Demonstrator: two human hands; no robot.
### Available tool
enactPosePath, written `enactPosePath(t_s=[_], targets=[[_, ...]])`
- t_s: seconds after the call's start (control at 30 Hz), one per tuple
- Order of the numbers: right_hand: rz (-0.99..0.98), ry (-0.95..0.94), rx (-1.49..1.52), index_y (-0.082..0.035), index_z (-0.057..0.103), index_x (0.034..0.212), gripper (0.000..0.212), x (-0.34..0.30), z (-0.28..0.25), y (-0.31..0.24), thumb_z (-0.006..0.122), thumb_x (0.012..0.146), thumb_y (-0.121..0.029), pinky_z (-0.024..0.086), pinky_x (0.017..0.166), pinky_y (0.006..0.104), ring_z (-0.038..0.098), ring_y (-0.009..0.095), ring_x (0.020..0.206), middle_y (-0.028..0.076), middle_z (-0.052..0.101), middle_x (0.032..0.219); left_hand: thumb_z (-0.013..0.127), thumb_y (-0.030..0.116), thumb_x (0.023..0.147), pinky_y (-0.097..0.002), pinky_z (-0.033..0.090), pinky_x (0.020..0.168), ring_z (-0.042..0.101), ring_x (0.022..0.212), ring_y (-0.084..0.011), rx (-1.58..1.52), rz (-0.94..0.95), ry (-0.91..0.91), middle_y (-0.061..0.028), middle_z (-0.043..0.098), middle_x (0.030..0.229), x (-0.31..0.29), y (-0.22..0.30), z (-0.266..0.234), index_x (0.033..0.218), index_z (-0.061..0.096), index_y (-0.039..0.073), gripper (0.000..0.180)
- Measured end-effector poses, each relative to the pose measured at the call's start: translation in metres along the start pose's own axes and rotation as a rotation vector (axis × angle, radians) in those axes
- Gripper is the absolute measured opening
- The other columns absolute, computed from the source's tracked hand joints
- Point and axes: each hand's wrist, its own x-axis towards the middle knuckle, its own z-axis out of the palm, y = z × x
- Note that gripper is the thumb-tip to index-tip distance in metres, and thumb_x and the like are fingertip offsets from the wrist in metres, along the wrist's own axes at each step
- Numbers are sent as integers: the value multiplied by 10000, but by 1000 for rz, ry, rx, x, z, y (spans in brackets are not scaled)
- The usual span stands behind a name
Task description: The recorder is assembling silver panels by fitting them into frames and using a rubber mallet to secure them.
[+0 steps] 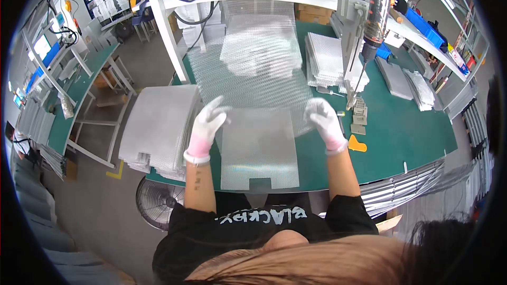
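Note:
A thin, see-through mesh sheet [248, 76], smeared by motion, hangs tilted over the middle of the bench. At its near left edge is my gloved left hand [207, 126], fingers bent around that edge. My gloved right hand [323, 120] is closed at the sheet's near right corner, which dips lower. Beneath and nearer to me lies a grey flat mesh panel [257, 150] with a small notch in its front edge. Behind the raised sheet, a stack of silvery mesh sheets [259, 42] shows through partly.
To the left stands a tall stack of panels [158, 124]. An orange power screwdriver [377, 13] hangs at the right, above a small metal fixture [359, 116]. A yellow-orange piece [357, 143] lies on the green bench [401, 142]. More sheets [324, 58] stand farther back.

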Motion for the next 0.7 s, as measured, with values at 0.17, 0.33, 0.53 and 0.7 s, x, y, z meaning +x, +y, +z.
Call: enactPosePath(t_s=[0.17, 0.33, 0.53, 0.7], targets=[[149, 145, -547, 16, 315, 1542, 754, -82, 54, -5, 668, 881, -66, 512, 733, 218, 604, 79, 788, 64, 685, 1017, 695, 86, 893, -256, 549, 719, 679, 755, -119, 341, -213, 93, -104, 735, 1009, -51, -1, 2, 1468, 447, -32, 637], [241, 189, -977, 6, 403, 1503, 714, -130, 80, 29, 692, 856, -84, 520, 684, 272, 627, 136, 666, 110, 717, 879, 721, 157, 855, -372, 554, 774, 693, 832, -290, 877, -187, 209, -142, 698, 968, -69, -41, 19, 1541, 316, 28, 807], [291, 223, -946, -29, 581, 1373, 533, -152, 77, 51, 701, 865, -137, 517, 654, 334, 616, 207, 623, 113, 647, 740, 641, 183, 930, -427, 524, 886, 640, 1041, -359, 1074, 10, 58, -188, 645, 1148, -80, -76, 10, 1494, 391, 47, 631], [342, 220, -938, -45, 580, 1378, 522, -150, 71, 57, 681, 881, -167, 523, 680, 334, 636, 220, 663, 121, 672, 773, 606, 209, 956, -436, 521, 892, 623, 1072, -371, 1134, -15, 30, -205, 623, 1192, -84, -85, 13, 1451, 443, 44, 547]])
